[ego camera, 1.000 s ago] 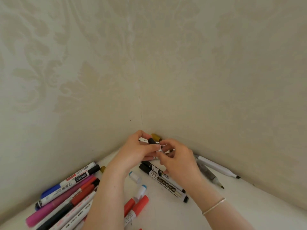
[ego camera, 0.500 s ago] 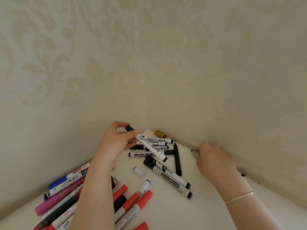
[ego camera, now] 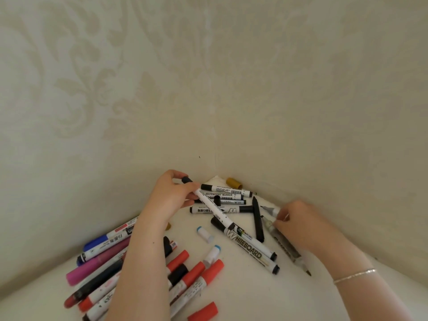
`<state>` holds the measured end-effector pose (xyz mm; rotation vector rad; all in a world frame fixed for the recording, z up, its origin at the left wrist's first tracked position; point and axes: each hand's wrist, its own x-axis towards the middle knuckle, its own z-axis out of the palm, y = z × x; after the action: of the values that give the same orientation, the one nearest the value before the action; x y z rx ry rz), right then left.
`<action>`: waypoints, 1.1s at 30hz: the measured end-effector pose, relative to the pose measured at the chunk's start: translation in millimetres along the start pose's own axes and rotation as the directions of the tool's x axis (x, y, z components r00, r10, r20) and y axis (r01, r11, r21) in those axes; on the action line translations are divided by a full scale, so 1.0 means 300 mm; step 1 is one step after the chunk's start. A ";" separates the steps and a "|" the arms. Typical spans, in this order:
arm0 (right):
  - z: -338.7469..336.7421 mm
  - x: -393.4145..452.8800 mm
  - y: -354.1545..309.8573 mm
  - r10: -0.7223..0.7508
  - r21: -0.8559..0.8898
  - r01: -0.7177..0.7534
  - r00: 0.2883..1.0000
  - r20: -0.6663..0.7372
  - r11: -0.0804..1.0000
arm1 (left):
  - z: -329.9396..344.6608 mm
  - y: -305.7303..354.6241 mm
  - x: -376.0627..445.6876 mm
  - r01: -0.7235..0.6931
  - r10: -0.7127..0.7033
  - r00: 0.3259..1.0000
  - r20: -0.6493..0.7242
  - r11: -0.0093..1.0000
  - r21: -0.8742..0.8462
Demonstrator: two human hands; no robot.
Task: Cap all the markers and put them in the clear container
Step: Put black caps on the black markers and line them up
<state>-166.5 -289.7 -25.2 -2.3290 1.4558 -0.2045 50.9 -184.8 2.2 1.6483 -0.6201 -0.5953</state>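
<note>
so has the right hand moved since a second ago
Yes. The right hand left the left hand and went right, toward the right wall, now at the grey pens there.

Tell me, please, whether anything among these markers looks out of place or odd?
Yes. Loose caps lie apart from any marker: a gold cap in the wall corner, a white cap with a blue end mid-table, and a red cap at the near edge. No clear container is in view.
</note>
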 end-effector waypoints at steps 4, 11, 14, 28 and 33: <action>0.012 -0.008 -0.032 -0.018 0.013 0.018 0.998 0.052 1.000 | 0.020 -0.012 0.010 0.027 -0.027 0.999 0.024 1.000 0.002; 0.003 -0.012 -0.031 -0.019 0.044 0.013 0.989 0.149 0.999 | 0.088 -0.050 0.011 0.062 -0.075 0.989 0.130 0.993 0.105; 0.007 -0.009 -0.025 -0.032 0.073 0.021 0.987 0.156 0.997 | 0.083 -0.050 0.013 0.099 -0.108 0.986 0.123 0.992 0.084; 0.067 0.029 -0.055 -0.096 -0.050 0.087 0.974 -0.203 0.995 | 0.024 -0.045 0.003 0.194 -0.248 0.929 0.275 0.959 0.207; 0.088 0.079 -0.147 -0.161 -0.084 0.154 0.984 -0.078 0.984 | 0.042 -0.036 -0.006 0.221 -0.289 0.897 0.334 0.948 0.229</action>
<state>-110.7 -287.4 -33.8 -2.5291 1.3398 -0.2974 41.8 -191.0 -10.3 1.8258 -0.7488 -1.0825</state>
